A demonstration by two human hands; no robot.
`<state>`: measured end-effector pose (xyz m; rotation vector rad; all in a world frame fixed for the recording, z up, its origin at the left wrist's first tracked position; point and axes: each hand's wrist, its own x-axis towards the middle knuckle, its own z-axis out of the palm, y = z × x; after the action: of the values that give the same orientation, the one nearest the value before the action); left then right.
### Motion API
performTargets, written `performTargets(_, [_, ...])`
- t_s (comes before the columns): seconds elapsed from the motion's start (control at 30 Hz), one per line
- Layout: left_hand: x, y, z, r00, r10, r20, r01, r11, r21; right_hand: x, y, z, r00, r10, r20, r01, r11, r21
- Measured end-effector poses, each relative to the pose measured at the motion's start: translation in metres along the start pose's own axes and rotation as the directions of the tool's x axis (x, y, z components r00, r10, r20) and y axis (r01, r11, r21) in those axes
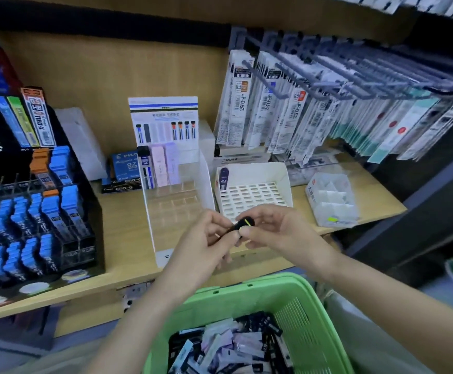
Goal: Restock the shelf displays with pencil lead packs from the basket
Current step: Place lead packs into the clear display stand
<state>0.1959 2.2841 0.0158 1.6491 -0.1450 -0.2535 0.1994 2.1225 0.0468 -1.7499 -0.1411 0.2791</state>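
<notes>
Shelf (122,233): restock judged early.

Green basket (247,286), 6 o'clock: heaped with dark and lilac pencil lead packs, most still to place.

Black tiered display (31,225), 9 o'clock: rows of blue-capped packs, near full.

Clear display (176,209), centre: three packs in the back row, other slots bare.

White slotted tray (255,195), at its 3 o'clock: one dark pack, back-left corner.

Left hand (206,238) and right hand (273,228) meet above the tray's front edge. Fingers of both are clamped on one black pack (242,224), not yet slotted.
</notes>
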Motion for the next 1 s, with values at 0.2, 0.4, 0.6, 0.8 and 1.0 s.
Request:
performTargets(0.2, [0.032, -0.008, 0.035, 0.992, 0.104, -0.077, -0.084, 0.970, 0.229, 0.009, 0.010, -0.046, 0.968, 0.011, -0.249, -0.008, 1.000, 0.012])
performTargets(0.4, [0.083, -0.031, 0.054, 0.971, 0.227, 0.079, -0.211, 0.645, 0.734, 0.051, 0.034, -0.103, 0.877, -0.027, -0.480, -0.035, 0.992, -0.119])
performTargets(0.6, [0.106, -0.060, 0.061, 0.977, 0.098, 0.188, -0.208, 0.273, 0.939, 0.094, 0.050, -0.122, 0.870, -0.145, -0.472, -0.065, 0.914, -0.400])
performTargets(0.8, [0.106, -0.071, 0.065, 0.978, 0.108, 0.178, -0.201, 0.255, 0.946, 0.134, 0.058, -0.115, 0.897, -0.209, -0.389, -0.034, 0.846, -0.533])
performTargets(1.0, [0.105, -0.076, 0.066, 0.975, 0.151, 0.166, -0.205, 0.306, 0.930, 0.150, 0.051, -0.102, 0.945, -0.205, -0.255, -0.024, 0.735, -0.678])
